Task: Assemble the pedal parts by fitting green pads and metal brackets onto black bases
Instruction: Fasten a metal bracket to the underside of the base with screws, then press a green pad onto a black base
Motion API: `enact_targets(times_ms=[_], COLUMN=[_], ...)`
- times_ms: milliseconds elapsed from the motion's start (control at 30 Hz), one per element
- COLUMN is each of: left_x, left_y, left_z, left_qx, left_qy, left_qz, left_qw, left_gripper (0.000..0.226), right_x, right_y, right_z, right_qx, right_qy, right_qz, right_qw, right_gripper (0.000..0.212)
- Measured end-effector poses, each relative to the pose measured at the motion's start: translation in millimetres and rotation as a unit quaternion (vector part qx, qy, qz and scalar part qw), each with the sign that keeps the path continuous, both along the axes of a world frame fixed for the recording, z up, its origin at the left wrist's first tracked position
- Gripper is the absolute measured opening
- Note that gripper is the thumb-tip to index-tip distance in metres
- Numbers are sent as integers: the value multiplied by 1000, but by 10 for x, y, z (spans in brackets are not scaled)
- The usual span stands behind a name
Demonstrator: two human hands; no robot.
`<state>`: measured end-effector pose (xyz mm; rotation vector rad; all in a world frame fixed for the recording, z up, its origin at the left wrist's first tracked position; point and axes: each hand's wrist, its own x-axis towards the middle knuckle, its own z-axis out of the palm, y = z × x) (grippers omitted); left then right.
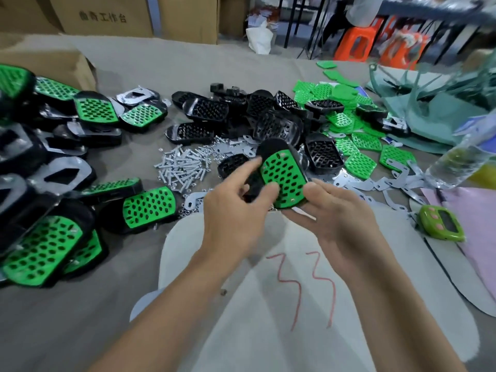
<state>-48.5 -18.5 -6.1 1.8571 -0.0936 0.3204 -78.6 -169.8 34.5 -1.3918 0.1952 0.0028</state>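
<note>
A black base (271,146) fitted with a green pad (284,178) is held above the tabletop (188,63). Its left edge is pinched by the left hand (236,210) and its lower end is gripped by the right hand (341,213). Loose screws (182,167) are heaped just behind.

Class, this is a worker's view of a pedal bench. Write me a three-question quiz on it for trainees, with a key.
1. True or false: the pedal gripped by the left hand and right hand has a green pad fitted.
2. The screws lie: A) left of the held pedal; B) in a cardboard box; C) on the pink sheet.
3. Fill in: the loose green pads lie to the ___ of the heap of bare bases.
Key: 1 true; 2 A; 3 right.
</note>
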Motion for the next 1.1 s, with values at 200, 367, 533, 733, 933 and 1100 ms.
enact_targets(times_ms=[200,367,533,733,933,1100], left_x=[49,-112,-259,-409,-396,-481], left_y=[511,1243,2077,2325,2191,1973], left_z=[296,297,354,430,548,493], left_qx=[-294,-221,-174,-3,216,249], left_qy=[160,127,123,118,146,68], left_qz=[-91,16,202,284,382,365], left_qw=[938,967,956,952,887,895], left_gripper=[16,18,31,15,66,27], right_x=[71,374,742,986,1010,1110], right_y=[341,982,1848,2498,2416,1787], right_z=[58,34,120,-40,-138,-120], right_qx=[125,14,-37,-210,-390,-401], right_qy=[51,41,65,-69,-110,-90], right_qz=[97,226,307,233,270,205], right_qw=[986,973,949,947,874,888], right_gripper=[25,27,18,28,26,33])
